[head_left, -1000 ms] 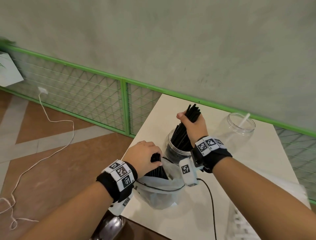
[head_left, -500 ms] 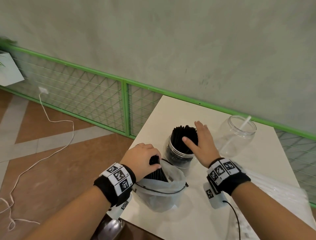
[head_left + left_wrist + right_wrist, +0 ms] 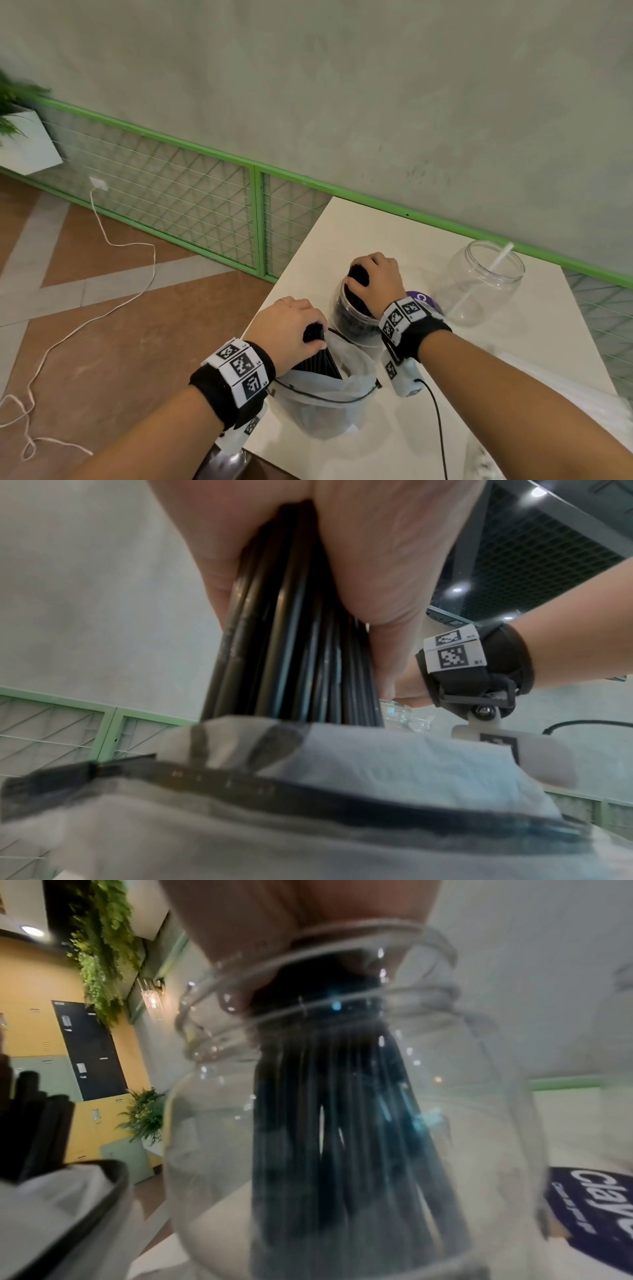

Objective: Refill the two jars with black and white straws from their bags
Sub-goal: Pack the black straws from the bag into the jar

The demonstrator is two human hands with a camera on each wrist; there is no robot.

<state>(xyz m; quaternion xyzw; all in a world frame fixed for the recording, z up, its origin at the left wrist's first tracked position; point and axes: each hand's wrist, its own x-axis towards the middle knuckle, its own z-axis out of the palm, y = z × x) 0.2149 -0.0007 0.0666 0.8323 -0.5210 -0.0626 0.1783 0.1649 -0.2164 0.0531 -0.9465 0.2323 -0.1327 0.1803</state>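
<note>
On the white table (image 3: 513,359) my left hand (image 3: 291,325) grips a bundle of black straws (image 3: 322,359) that sticks up out of a translucent bag (image 3: 325,407) at the near left edge. The left wrist view shows the hand (image 3: 359,561) wrapped round these straws (image 3: 291,642) above the bag's mouth (image 3: 342,772). Just behind stands a clear jar (image 3: 342,318) full of black straws (image 3: 358,274). My right hand (image 3: 375,281) lies over their tops, fingers and thumb curled round them. A second clear jar (image 3: 479,284) to the right holds one white straw (image 3: 493,270).
A purple lid (image 3: 423,298) lies between the jars, also visible in the right wrist view (image 3: 599,1204). Clear plastic with white straws (image 3: 565,387) lies under my right forearm. The table's left edge is beside the bag; a green mesh fence (image 3: 253,219) runs behind.
A second ago my right hand held a black bundle above the jar; it dropped the bundle in, opened beside it, and now curls over the tops. The left hand has stayed on its bundle.
</note>
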